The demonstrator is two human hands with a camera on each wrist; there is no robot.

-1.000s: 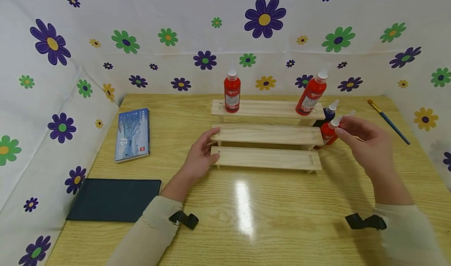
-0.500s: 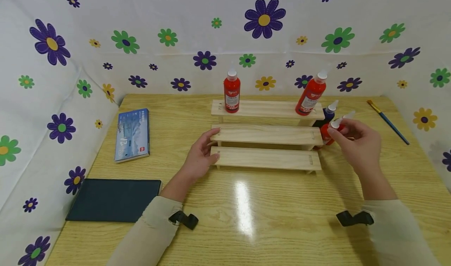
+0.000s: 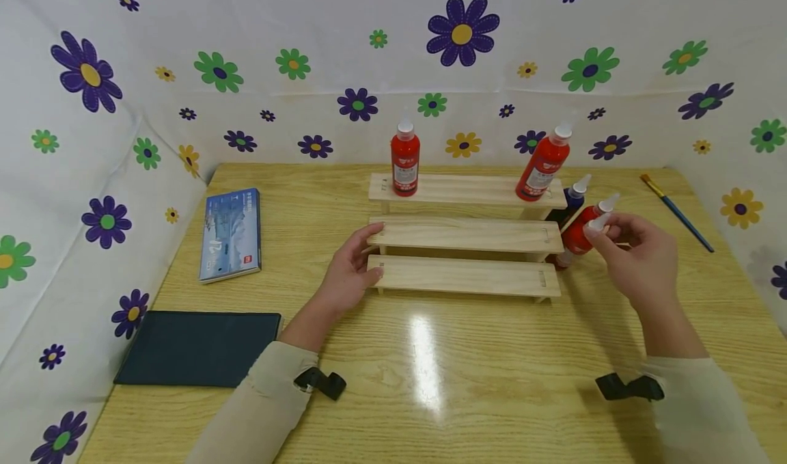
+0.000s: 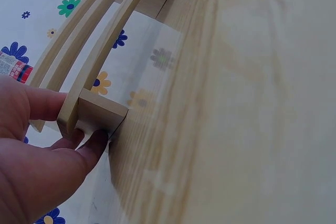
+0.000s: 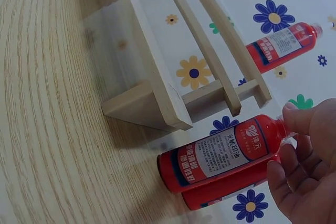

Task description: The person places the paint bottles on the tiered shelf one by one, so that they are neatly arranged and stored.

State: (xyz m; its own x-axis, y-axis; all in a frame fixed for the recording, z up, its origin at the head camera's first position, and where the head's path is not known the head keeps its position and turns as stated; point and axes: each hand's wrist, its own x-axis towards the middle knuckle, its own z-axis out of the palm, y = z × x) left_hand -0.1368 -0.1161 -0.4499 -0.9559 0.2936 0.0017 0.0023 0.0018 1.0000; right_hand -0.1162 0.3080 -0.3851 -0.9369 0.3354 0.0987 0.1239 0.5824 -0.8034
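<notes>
My left hand [image 3: 347, 276] grips the left end of a three-tier wooden rack [image 3: 461, 275]. In the left wrist view, its fingers [image 4: 44, 103] and thumb close around the end of the lowest tiers. At the rack's right end my right hand [image 3: 648, 262] pinches the white-capped neck of a red ink bottle [image 5: 220, 153], which leans with its base near the rack. A second red bottle [image 5: 231, 184] stands right behind it, mostly covered. Two more red bottles, one at the left [image 3: 405, 163] and one at the right [image 3: 543, 167], are on the top tier.
A dark blue bottle [image 3: 576, 194] stands behind the rack's right end. At the far right lies a paintbrush [image 3: 679, 213]. On the left are a blue box [image 3: 230, 235] and a dark flat book [image 3: 199, 348]. Flowered cloth [image 3: 393, 67] walls in the back and sides.
My right hand first shifted left, then slightly back right and nearer, carrying the pinched bottle's cap the same way. The second red bottle now shows more behind it. My left hand stays put.
</notes>
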